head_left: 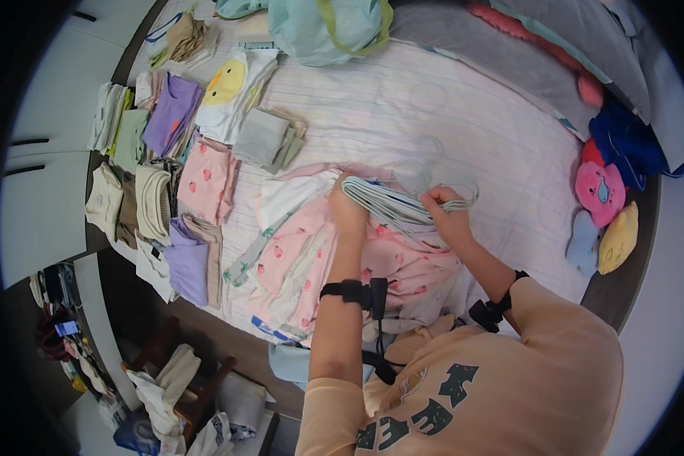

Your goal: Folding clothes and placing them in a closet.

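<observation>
Both hands are closed on a bundle of thin pale loops [391, 202], white and light green, which look like wire hangers or coiled cord; I cannot tell which. My left hand [349, 204] grips the rounded left end. At the right side, my right hand [446, 207] pinches the strands, with some loops sticking out past the fingers. Beneath the bundle lies a loose heap of clothes: a pink garment with a strawberry print [387, 262], a white piece [289, 196] and other light cloth. Faint pale green loops [432, 148] show beyond my hands on the sheet.
Folded clothes stand in rows at the left, including a purple top [171, 114], a pink strawberry-print stack [207, 182] and a grey stack [260, 138]. A pale green bag [327, 30] sits at the back. Plush toys [600, 194] lie along the right edge.
</observation>
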Demonstrator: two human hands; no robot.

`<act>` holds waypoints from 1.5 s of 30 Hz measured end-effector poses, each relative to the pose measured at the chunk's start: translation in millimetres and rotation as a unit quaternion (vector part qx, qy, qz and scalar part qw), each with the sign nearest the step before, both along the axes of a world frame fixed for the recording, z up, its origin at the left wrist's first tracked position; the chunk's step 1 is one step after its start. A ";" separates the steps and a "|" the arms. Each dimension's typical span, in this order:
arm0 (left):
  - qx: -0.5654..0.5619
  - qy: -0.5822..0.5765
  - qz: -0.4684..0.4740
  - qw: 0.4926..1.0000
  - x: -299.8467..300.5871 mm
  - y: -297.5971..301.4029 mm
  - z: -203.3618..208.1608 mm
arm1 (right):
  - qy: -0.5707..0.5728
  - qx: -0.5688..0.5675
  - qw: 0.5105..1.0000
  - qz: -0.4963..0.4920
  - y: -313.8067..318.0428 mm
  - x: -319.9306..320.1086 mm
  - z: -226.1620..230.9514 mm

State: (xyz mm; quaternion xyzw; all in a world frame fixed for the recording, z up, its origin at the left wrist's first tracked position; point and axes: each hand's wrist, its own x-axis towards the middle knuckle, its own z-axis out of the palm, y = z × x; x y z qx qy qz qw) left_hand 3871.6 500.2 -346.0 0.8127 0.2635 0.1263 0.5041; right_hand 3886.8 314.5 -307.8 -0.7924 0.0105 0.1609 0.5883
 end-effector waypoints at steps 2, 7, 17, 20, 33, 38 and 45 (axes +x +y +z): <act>0.021 -0.001 -0.016 1.000 -1.6 2.0 2.5 | -0.075 0.040 0.996 -0.018 3.2 -0.8 -1.5; 0.056 0.045 -0.019 0.997 -5.2 7.1 0.5 | 0.042 0.021 0.999 0.000 12.4 1.5 2.7; 0.060 0.026 -0.039 0.997 -11.0 6.6 7.0 | -0.016 -0.061 0.998 -0.011 13.7 -10.5 14.9; 0.056 0.047 -0.050 0.996 -9.6 6.0 6.9 | -0.053 -0.139 0.988 0.047 8.8 -8.1 7.6; -0.027 0.034 -0.002 0.999 -12.8 -0.2 23.0 | -0.129 -0.100 0.979 0.121 8.1 -28.9 27.2; 0.055 0.043 -0.002 0.998 -14.4 2.6 13.0 | -0.144 -0.105 0.964 0.198 13.8 -16.0 30.2; 0.000 0.038 0.084 0.996 -11.3 11.6 -11.6 | -0.021 -0.061 0.994 0.092 -36.8 -11.4 13.6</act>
